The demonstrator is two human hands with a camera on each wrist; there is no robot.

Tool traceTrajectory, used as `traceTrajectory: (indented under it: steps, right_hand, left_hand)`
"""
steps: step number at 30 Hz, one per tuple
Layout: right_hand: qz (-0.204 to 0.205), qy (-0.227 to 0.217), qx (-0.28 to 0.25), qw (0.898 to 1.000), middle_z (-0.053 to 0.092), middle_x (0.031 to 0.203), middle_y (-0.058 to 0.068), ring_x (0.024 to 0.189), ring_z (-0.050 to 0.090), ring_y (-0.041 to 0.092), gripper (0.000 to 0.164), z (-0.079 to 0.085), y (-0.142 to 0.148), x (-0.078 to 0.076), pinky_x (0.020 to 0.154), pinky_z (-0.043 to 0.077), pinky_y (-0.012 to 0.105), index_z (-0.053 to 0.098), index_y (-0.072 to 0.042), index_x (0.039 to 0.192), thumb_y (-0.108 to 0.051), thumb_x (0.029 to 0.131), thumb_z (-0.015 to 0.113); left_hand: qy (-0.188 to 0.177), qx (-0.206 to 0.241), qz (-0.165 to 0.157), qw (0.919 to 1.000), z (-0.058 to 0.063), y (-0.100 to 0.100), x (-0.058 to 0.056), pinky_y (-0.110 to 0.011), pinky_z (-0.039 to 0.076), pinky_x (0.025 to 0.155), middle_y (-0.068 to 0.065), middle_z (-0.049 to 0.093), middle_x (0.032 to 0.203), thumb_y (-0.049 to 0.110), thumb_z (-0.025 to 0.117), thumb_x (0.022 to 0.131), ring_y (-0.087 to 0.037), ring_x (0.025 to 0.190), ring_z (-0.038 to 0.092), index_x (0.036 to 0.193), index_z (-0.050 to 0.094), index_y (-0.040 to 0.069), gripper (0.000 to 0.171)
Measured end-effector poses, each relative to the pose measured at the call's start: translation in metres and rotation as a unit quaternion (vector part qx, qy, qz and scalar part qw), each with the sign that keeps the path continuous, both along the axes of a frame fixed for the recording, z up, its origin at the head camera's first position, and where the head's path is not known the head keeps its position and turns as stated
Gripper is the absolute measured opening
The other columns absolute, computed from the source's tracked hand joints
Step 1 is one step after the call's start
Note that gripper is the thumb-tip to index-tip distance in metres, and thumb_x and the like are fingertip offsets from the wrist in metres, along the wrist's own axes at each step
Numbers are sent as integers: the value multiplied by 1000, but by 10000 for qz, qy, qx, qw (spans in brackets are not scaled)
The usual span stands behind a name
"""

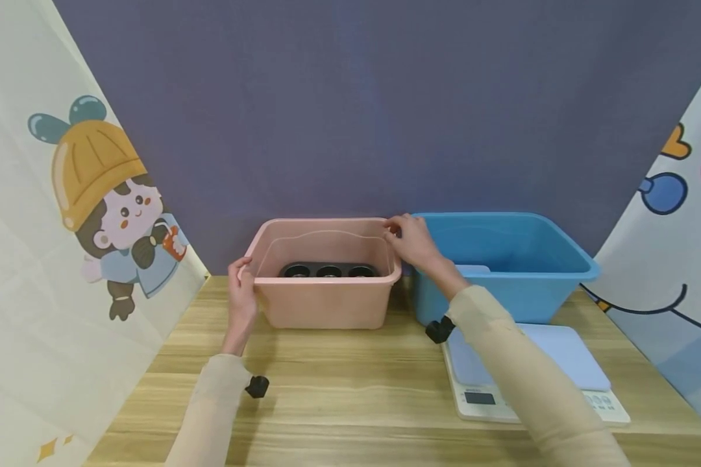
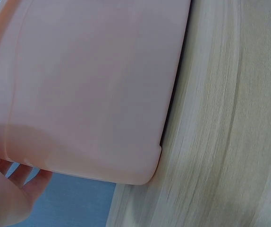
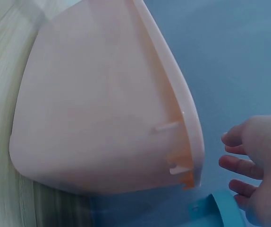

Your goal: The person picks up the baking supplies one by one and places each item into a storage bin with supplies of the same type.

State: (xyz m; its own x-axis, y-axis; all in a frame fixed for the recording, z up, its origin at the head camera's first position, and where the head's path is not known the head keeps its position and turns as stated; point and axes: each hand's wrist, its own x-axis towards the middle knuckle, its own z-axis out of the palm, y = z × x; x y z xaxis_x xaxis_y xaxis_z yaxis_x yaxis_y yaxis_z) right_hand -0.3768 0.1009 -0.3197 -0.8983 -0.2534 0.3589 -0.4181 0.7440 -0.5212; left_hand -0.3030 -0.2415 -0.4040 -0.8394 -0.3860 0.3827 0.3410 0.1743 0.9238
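A pink plastic bin point(image 1: 327, 306) stands on the wooden table with a dark muffin tin point(image 1: 341, 266) inside it; the tin's lower part is hidden by the front wall. My left hand point(image 1: 242, 299) grips the bin's left rim, its fingers point(image 2: 37, 184) bent at the edge in the left wrist view. Above the bin's right rim hovers my right hand point(image 1: 415, 241), with loosely curled fingers. A gap separates these fingers point(image 3: 239, 165) from the rim in the right wrist view, and nothing is held there.
Close on the right stands a blue bin point(image 1: 502, 299) with a pale flat thing point(image 1: 473, 268) inside, partly hidden. A white kitchen scale point(image 1: 566, 353) lies before it, under my right forearm. A dark curtain point(image 1: 327, 117) hangs behind both bins.
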Motion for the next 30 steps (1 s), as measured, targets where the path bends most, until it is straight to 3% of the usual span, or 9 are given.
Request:
traceTrajectory:
  steps: [5, 8, 16, 25, 30]
  right_hand:
    - [9, 71, -132, 9999, 63, 114, 14, 114, 47, 35, 35, 0, 10, 2, 97, 40, 48, 64, -4, 128, -24, 101, 56]
    - [-41, 103, -146, 9998, 63, 116, 15, 115, 48, 35, 35, 1, 16, 4, 98, 40, 50, 64, -4, 128, -24, 101, 56]
    - [-151, 96, -307, 9994, 61, 122, 18, 125, 43, 37, 35, 3, 36, 12, 104, 38, 55, 62, -5, 130, -21, 100, 57]
    - [-270, -9, -488, 9984, 57, 125, 18, 123, 42, 37, 38, 8, 61, 21, 103, 38, 56, 59, -5, 134, -24, 102, 54]
    - [-323, 44, -510, 9982, 56, 124, 18, 124, 41, 38, 38, 13, 77, 27, 105, 34, 59, 59, -6, 135, -26, 102, 54]
  left_hand:
    - [-33, -130, -23, 9999, 15, 9, 15, -24, 34, 99, -24, 43, 143, 6, 32, 98, -32, 129, 44, 137, 41, -6, 42]
    - [-63, -99, -34, 9999, 18, 10, 18, -25, 33, 100, -24, 42, 144, 6, 32, 98, -33, 130, 43, 137, 41, -5, 42]
    - [-45, -24, -38, 10000, 18, 9, 17, -20, 34, 96, -25, 43, 143, 4, 34, 99, -36, 128, 45, 137, 41, -7, 40]
    - [-42, -27, -9, 10000, 16, 7, 19, -20, 34, 96, -27, 43, 143, 5, 35, 99, -37, 128, 45, 137, 42, -6, 41]
    - [-140, -112, -11, 9998, 17, 9, 18, -26, 34, 101, -26, 42, 145, 6, 34, 99, -35, 130, 44, 138, 41, -4, 42]
